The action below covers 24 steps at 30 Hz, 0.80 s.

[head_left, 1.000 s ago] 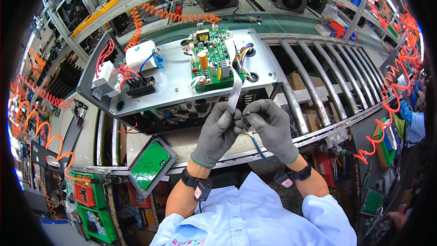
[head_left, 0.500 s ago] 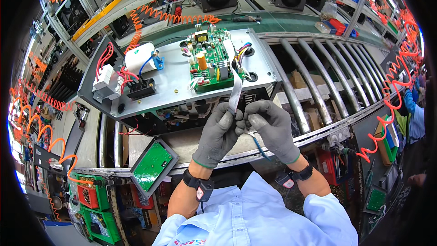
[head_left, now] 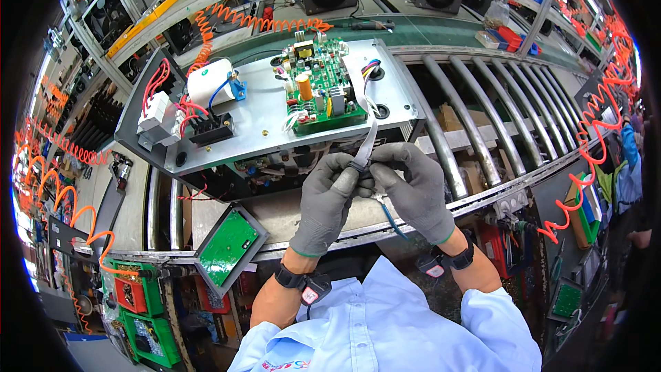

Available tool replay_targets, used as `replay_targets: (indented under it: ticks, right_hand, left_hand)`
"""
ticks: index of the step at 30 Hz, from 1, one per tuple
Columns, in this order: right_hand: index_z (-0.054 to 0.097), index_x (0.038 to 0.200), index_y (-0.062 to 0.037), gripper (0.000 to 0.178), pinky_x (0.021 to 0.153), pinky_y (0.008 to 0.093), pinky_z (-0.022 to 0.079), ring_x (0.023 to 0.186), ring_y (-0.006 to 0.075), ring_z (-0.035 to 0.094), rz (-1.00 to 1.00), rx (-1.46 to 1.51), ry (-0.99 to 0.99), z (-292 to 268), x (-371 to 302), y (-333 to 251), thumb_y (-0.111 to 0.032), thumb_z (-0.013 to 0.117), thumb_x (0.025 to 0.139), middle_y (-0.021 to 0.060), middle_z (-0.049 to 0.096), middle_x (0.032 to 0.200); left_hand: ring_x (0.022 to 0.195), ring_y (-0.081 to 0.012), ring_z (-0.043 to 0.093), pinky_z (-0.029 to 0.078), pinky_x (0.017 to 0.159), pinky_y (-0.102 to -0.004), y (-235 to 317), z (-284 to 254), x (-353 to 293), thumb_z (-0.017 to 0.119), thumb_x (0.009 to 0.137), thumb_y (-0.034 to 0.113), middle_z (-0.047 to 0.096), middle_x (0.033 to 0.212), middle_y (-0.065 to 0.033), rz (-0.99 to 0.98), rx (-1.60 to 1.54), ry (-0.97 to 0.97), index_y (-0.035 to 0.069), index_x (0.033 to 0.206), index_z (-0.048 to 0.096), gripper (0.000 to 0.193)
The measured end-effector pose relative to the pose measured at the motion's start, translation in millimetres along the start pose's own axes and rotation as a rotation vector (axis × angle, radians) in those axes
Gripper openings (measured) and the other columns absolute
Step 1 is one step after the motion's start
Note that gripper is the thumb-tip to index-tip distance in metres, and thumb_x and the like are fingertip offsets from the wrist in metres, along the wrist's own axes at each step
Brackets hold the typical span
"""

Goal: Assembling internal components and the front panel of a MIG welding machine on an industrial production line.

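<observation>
Both my hands wear grey gloves and meet in front of a metal chassis [head_left: 258, 120] with a green circuit board [head_left: 323, 89] mounted on top. A flat grey ribbon cable [head_left: 370, 135] comes down from the board's right side to my fingers. My left hand [head_left: 325, 200] pinches its lower end, where a dark connector [head_left: 356, 166] shows at the fingertips. My right hand [head_left: 418, 196] is closed, thumb against fingers, right beside that connector. What it grips is hidden. A thin teal strip [head_left: 392, 219] shows below, between the hands.
A white cylinder [head_left: 210, 83] and wired white blocks [head_left: 158, 117] sit on the chassis's left part. Metal rollers [head_left: 475, 124] run to the right. A framed green panel [head_left: 231, 248] leans at the bench edge. Orange coiled hoses [head_left: 582, 196] hang at both sides.
The ribbon cable has swung rightward off the board's edge and now slants down to my left hand. My right fingers have closed in on the connector. The chassis looks nearly unmoved.
</observation>
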State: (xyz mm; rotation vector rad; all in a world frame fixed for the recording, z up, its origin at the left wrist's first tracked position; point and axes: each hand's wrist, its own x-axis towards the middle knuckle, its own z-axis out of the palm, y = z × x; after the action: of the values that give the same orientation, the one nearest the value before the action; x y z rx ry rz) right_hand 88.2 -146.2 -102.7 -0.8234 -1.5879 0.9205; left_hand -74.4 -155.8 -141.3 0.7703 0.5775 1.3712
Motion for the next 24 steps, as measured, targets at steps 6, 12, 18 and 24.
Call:
replay_targets:
  ticks: [6, 12, 18, 24]
  right_hand:
    - [0.063, 0.107, 0.0019, 0.015, 0.078, 0.0262, 0.054, 0.089, 0.0111, 0.067, -0.015, 0.014, 0.013, 0.9, 0.7, -1.8, 0.001, 0.063, 0.092, 0.0077, 0.069, 0.094]
    - [0.064, 0.106, 0.0013, 0.015, 0.076, 0.0260, 0.053, 0.087, 0.0116, 0.066, -0.061, -0.060, -0.013, -0.6, 2.2, -3.4, 0.002, 0.063, 0.091, 0.0070, 0.068, 0.093]
    - [0.065, 0.104, 0.0012, 0.014, 0.076, 0.0261, 0.052, 0.087, 0.0116, 0.066, -0.079, -0.082, -0.015, -1.6, 1.6, -4.7, 0.003, 0.063, 0.090, 0.0071, 0.068, 0.093]
    - [0.064, 0.107, 0.0013, 0.016, 0.078, 0.0246, 0.053, 0.089, 0.0107, 0.066, -0.006, 0.025, -0.025, -0.5, 0.1, -4.9, 0.003, 0.062, 0.091, 0.0063, 0.068, 0.096]
  left_hand:
    - [0.084, -0.0174, 0.067, 0.058, 0.075, -0.0271, 2.6, 2.0, -1.9, 0.062, 0.098, 0.012, 0.066, 0.102, -0.0113, 0.013, 0.060, 0.013, -0.001, 0.114, 0.054, 0.022]
    - [0.084, -0.0168, 0.068, 0.058, 0.074, -0.0273, 3.4, 4.6, -4.6, 0.061, 0.097, 0.008, 0.066, 0.101, -0.0118, 0.068, 0.205, 0.056, -0.002, 0.113, 0.055, 0.020]
    - [0.084, -0.0168, 0.068, 0.058, 0.074, -0.0269, 3.0, 5.4, -5.5, 0.061, 0.097, 0.008, 0.067, 0.101, -0.0126, 0.080, 0.205, 0.059, -0.003, 0.113, 0.055, 0.019]
    - [0.083, -0.0169, 0.068, 0.058, 0.073, -0.0269, 4.9, 5.8, -6.7, 0.061, 0.097, 0.008, 0.067, 0.101, -0.0130, 0.079, 0.198, 0.064, -0.003, 0.113, 0.055, 0.020]
